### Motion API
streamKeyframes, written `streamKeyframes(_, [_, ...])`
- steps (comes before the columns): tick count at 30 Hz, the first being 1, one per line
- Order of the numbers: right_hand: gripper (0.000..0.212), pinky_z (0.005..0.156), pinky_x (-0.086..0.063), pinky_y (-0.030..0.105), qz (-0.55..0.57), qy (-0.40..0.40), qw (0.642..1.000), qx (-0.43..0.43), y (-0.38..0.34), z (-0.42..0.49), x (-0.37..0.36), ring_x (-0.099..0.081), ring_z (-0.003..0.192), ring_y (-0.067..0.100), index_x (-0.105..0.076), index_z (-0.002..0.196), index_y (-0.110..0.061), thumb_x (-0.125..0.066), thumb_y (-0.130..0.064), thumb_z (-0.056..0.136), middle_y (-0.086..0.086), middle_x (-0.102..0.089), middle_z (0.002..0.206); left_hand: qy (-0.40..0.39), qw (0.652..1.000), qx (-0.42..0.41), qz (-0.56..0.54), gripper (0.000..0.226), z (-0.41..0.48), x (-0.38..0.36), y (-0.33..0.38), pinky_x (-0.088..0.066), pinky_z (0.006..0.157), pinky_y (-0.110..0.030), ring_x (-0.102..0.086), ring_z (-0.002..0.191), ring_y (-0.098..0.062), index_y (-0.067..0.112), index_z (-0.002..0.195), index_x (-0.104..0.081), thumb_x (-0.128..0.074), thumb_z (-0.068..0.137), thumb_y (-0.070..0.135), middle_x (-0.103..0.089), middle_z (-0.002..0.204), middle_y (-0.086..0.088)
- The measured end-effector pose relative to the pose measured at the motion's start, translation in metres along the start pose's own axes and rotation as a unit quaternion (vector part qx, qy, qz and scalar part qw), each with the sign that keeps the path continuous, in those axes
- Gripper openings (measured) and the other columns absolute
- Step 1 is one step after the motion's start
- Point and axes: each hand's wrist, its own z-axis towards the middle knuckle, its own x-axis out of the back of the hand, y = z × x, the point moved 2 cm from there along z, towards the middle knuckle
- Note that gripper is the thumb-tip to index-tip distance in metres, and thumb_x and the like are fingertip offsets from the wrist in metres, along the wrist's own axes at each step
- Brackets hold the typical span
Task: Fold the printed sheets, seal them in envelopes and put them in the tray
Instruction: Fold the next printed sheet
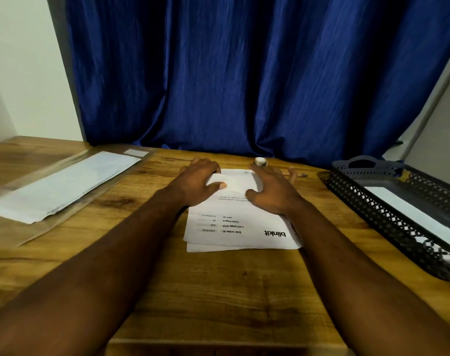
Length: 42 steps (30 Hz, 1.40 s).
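Wood-grain counter [218, 291] with a deep blue curtain [244, 73] hanging behind its far edge. Printed sheets [239, 227] lie in a loose stack at the counter's middle, text upside down to the camera, "blinkit" logo at the near right corner of the top page. Left hand [200, 181] is on the stack's far left corner: fingers curled over the far edge, thumb on top, pinching a raised bit of the top sheet. Right hand [270, 191] lies flat on the far right part of the stack, fingers spread and straight, pressing down and holding nothing. Both forearms are bare and reach in from the near edge. Small tape roll [260, 161] stands just beyond the sheets, near the far edge. Envelopes [64, 186] lie inside a clear plastic sleeve [26, 227] toward the left edge, well apart from the sheets. Dark mesh tray [373, 204] sits along the right edge, with a white flat piece [409, 214] lying in it.
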Motion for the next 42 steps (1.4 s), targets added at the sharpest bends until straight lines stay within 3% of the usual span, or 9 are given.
streamKeyframes(4, [0.068, 0.119, -0.009, 0.053, 0.009, 0.085, 0.995, 0.045, 0.000, 0.005, 0.004, -0.044, 0.144, 0.017, -0.054, 0.146, -0.035, -0.076, -0.047, 0.083, -0.009, -0.057, 0.148, 0.043, 0.998, -0.015, -0.033, 0.032, -0.003, 0.013, 0.006, -0.047, 0.100, -0.050, -0.050, 0.109, -0.014, 0.035, 0.109, -0.051, -0.078, 0.091, 0.040, -0.056, 0.112, 0.016])
streamKeyframes(10, [0.017, 0.096, -0.024, 0.044, -0.008, 0.172, 0.982, 0.079, -0.003, 0.013, 0.007, -0.060, 0.098, 0.010, -0.066, 0.094, -0.033, -0.074, -0.038, 0.080, -0.016, -0.069, 0.096, 0.084, 0.996, 0.002, -0.011, 0.044, -0.006, 0.019, 0.010, -0.047, 0.099, -0.041, -0.056, 0.115, -0.017, 0.032, 0.123, -0.053, -0.080, 0.088, 0.030, -0.063, 0.121, 0.011])
streamKeyframes(15, [0.011, 0.090, -0.020, 0.038, -0.015, 0.167, 0.983, 0.080, -0.005, 0.012, 0.010, -0.058, 0.095, 0.010, -0.066, 0.093, -0.034, -0.073, -0.028, 0.087, -0.015, -0.070, 0.095, 0.124, 0.990, -0.027, 0.056, 0.026, -0.004, 0.022, 0.017, -0.050, 0.088, -0.035, -0.064, 0.103, -0.018, 0.024, 0.115, -0.071, -0.079, 0.090, 0.027, -0.072, 0.113, 0.004])
streamKeyframes(22, [0.018, 0.098, -0.031, 0.043, -0.023, 0.136, 0.988, 0.067, -0.011, 0.007, 0.007, -0.062, 0.096, 0.022, -0.064, 0.091, -0.035, -0.070, -0.019, 0.087, -0.008, -0.069, 0.089, 0.079, 0.994, 0.004, 0.072, 0.035, -0.005, 0.020, 0.020, -0.044, 0.074, -0.030, -0.059, 0.098, -0.015, 0.024, 0.125, -0.072, -0.074, 0.095, 0.040, -0.073, 0.117, 0.003])
streamKeyframes(26, [0.017, 0.101, -0.035, 0.046, -0.054, 0.155, 0.984, 0.071, -0.011, 0.008, 0.012, -0.064, 0.100, 0.020, -0.070, 0.101, -0.032, -0.070, -0.021, 0.088, -0.007, -0.072, 0.094, 0.092, 0.991, -0.019, 0.094, 0.022, -0.007, 0.029, 0.024, -0.041, 0.065, -0.031, -0.057, 0.080, -0.013, 0.025, 0.109, -0.077, -0.067, 0.095, 0.039, -0.075, 0.095, 0.004])
streamKeyframes(34, [0.031, 0.102, -0.035, 0.047, -0.067, 0.065, 0.995, 0.042, -0.014, 0.004, 0.010, -0.065, 0.103, 0.024, -0.072, 0.109, -0.033, -0.066, -0.011, 0.087, -0.008, -0.074, 0.101, 0.057, 0.994, 0.009, 0.093, 0.020, -0.005, 0.029, 0.027, -0.054, 0.077, -0.030, -0.064, 0.090, -0.009, 0.025, 0.112, -0.080, -0.068, 0.097, 0.030, -0.077, 0.108, 0.009])
streamKeyframes(38, [0.022, 0.105, -0.040, 0.045, 0.021, -0.001, 0.999, -0.027, -0.012, -0.001, 0.008, -0.063, 0.108, 0.021, -0.074, 0.099, -0.030, -0.066, -0.017, 0.083, -0.009, -0.074, 0.103, -0.058, 0.994, 0.040, 0.078, 0.028, -0.002, 0.013, 0.018, -0.059, 0.081, -0.039, -0.062, 0.094, -0.012, 0.029, 0.106, -0.076, -0.069, 0.092, 0.053, -0.073, 0.105, 0.008])
streamKeyframes(40, [0.010, 0.106, -0.044, 0.049, 0.065, 0.004, 0.996, -0.056, -0.012, -0.001, 0.009, -0.063, 0.100, 0.018, -0.074, 0.085, -0.027, -0.065, -0.028, 0.084, -0.014, -0.072, 0.092, -0.055, 0.996, 0.035, 0.056, 0.043, -0.003, 0.010, 0.014, -0.058, 0.075, -0.041, -0.060, 0.086, -0.013, 0.029, 0.088, -0.069, -0.061, 0.088, 0.070, -0.068, 0.089, 0.008])
streamKeyframes(42, [0.024, 0.103, -0.043, 0.049, 0.067, 0.011, 0.995, -0.072, -0.014, 0.000, 0.009, -0.062, 0.097, 0.020, -0.073, 0.080, -0.025, -0.057, -0.038, 0.093, -0.012, -0.070, 0.086, -0.035, 0.999, 0.033, 0.018, 0.055, -0.004, 0.009, 0.013, -0.056, 0.072, -0.044, -0.059, 0.081, -0.014, 0.025, 0.080, -0.068, -0.049, 0.092, 0.076, -0.065, 0.082, 0.006])
